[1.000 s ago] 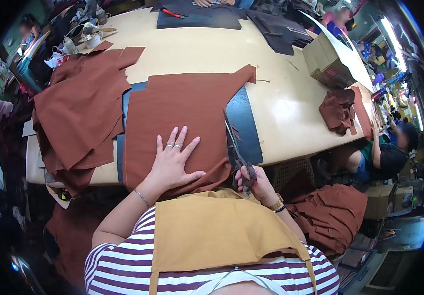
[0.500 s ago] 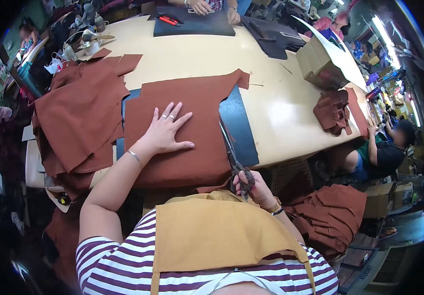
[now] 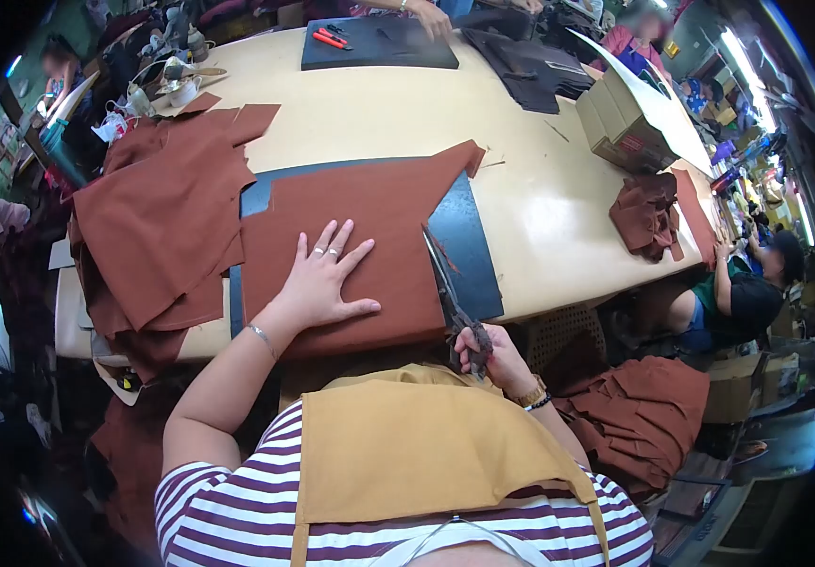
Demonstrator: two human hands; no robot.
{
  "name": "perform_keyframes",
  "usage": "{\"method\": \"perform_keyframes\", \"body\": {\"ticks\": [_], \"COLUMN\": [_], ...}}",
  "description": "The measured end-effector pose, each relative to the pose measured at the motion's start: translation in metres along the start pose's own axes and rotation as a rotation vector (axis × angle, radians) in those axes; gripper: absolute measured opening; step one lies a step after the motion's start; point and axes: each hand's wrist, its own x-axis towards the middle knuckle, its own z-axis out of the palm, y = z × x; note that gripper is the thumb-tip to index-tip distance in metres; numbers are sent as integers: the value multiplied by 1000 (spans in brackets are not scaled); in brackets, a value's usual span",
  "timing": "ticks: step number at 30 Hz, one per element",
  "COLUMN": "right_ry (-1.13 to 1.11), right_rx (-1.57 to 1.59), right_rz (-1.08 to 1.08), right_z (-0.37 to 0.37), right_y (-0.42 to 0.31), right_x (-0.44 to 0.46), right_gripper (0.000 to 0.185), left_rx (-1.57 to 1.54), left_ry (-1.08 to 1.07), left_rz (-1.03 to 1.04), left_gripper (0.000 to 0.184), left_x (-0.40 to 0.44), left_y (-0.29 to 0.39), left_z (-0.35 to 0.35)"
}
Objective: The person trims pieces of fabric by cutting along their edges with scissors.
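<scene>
A rust-brown cloth piece [image 3: 360, 208] lies over a dark blue board [image 3: 471, 250] at the table's near edge. My left hand [image 3: 325, 281] rests flat on the cloth with its fingers spread. Large scissors [image 3: 450, 295] with dark wrapped handles are in my right hand [image 3: 496, 359], whose fingers are closed round the handles. The blades point away from me along the cloth's right edge, and a thin brown scrap lies beside them.
More brown cloth [image 3: 166, 203] is piled at the left. At the right stand a cardboard box [image 3: 623, 123] and a crumpled brown bundle [image 3: 645, 215]. Red-handled tools [image 3: 330, 38] lie on a far dark board [image 3: 379, 49], near another person's hand. Brown cloth [image 3: 629, 420] is heaped low right.
My left hand first slid away from me, then came slightly back, still flat. The cloth's near edge has smoothed out. Across the table, the other person's hands have shifted.
</scene>
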Motion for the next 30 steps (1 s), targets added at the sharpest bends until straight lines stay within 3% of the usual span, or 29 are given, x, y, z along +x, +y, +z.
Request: {"method": "perform_keyframes", "body": {"ticks": [6,13,19,20,23,25,27,30], "right_ry": [-60,-123,-108,-111,-126,-133,-136,-125], "right_rx": [-76,-40,-126,-135,-150,-138,-101,-43], "right_rz": [27,-10,-62,-59,-36,-34,-44,-31], "right_z": [-13,-12,-7,-7,-8,-9,-10,-11], "right_y": [7,7,5,5,7,6,7,7], "right_x": [-2,0,-3,-3,-3,-1,-1,-1], "right_gripper": [25,21,21,22,22,22,22,21], "left_rx": [105,25,19,-47,-135,-572,-1189,-1012], "left_ry": [-44,118,8,62,81,118,296,447], "left_rz": [-62,-57,-141,-147,-110,-118,-68,0], "left_gripper": [81,71,66,53,42,31,38,69], "left_x": [-2,168,237,239,249,257,265,243], "left_y": [24,15,33,34,26,14,-4,-36], "left_z": [-20,-27,-2,2,5,9,16,5]}}
